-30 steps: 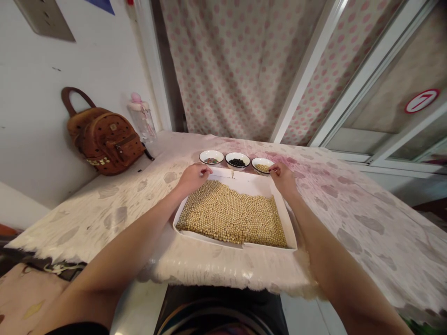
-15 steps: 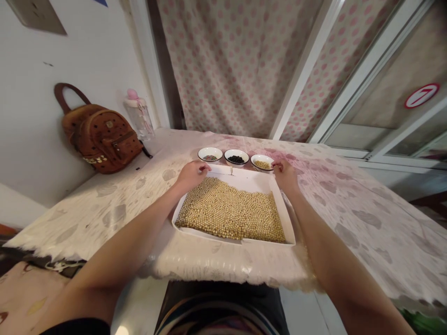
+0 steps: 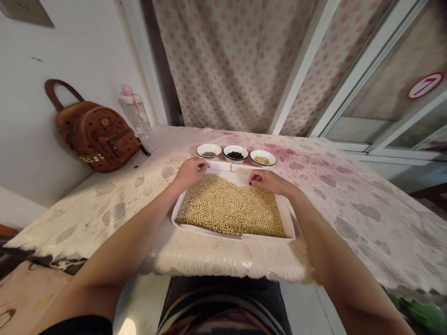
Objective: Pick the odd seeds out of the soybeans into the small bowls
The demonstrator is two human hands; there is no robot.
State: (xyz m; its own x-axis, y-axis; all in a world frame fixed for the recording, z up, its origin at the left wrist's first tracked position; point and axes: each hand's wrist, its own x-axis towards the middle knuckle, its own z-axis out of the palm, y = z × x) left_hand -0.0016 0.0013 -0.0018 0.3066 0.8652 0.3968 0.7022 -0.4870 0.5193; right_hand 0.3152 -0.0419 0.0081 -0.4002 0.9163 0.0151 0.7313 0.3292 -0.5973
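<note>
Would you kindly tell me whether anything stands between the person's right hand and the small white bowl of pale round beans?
Yes: the low far wall of the white cardboard tray does. The right hand lies just inside that wall, over the tray, and the small white bowl of pale round beans sits beyond it. Nothing else visible intervenes.

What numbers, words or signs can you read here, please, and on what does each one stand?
"7", apparently: on the round red-and-white sign on the glass door panel.
Too small to read: the small metal badge on the brown studded leather backpack.
</note>
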